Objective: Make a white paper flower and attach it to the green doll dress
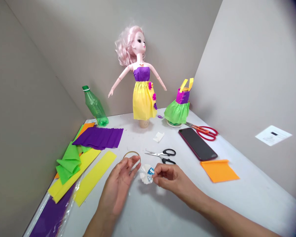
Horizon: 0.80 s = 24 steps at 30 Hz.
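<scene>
My right hand pinches a small white ruffled disc at its right edge. A blue-and-white scrap shows on the disc's face. Just left of the disc, my left hand is held with curved fingers apart and nothing visible between them. Behind its fingertips shows a thin gold-coloured ring, partly hidden by the hand; whether they touch I cannot tell. Small scissors with black handles lie just beyond the disc, blades spread and pointing left.
A doll in purple and yellow stands behind. Left are a green bottle, purple crepe paper and yellow strips. Right are a small green dress, red-handled scissors, a phone and orange paper.
</scene>
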Motion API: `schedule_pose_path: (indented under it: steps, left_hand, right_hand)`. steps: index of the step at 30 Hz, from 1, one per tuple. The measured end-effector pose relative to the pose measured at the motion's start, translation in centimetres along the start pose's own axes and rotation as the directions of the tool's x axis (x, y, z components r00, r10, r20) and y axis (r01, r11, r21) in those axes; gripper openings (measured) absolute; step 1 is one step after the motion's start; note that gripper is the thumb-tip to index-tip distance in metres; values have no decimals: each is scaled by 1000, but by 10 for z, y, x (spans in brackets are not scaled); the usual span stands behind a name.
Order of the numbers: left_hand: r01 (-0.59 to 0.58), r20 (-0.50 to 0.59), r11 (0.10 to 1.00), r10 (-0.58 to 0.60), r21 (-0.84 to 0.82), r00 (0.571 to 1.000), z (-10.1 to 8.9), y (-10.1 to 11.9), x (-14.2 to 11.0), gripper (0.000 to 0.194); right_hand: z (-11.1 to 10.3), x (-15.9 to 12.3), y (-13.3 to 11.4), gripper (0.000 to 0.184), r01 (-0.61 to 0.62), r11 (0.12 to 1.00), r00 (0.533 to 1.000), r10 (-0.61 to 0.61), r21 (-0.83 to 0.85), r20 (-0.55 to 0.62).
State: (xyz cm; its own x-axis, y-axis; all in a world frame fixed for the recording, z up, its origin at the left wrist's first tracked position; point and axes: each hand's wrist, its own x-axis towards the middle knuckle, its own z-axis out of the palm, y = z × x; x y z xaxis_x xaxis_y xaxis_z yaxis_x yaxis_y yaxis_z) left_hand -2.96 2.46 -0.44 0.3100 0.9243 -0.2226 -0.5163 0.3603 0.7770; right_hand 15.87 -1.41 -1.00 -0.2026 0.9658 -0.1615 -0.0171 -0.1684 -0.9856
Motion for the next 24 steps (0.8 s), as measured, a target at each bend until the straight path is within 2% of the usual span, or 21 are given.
schedule_pose_path:
  steps: [2,4,10,16,21,24]
  left_hand:
    - [55,-4,980,-57,-190,998,-2,4,2,26]
    - [83,-23,948,-95,-306,995,-3,7,4,26]
    - [104,-29,907,-126,-407,992,-3,7,4,27]
    - [52,4,953,-54,-297,999,-6,6,4,21]
    - [-30,44,995,35,-100,998,0,5,-2,22]
    - [-45,69,999,45,-3,997,3,1,-6,23]
  right_hand:
    - [0,0,1,14,-14,1000,1000,14,-3,1]
    - [1,0,1,14,-24,1000,1000,24,0,6]
    - [1,-1,2,17,-37,998,999,36,49,17]
    - [-3,-1,1,16,-44,982,999,46,182,-4]
    - [-5,0,1,14,-31,981,999,35,190,-15]
    - [-4,0,-1,16,-29,982,999,34,187,-27]
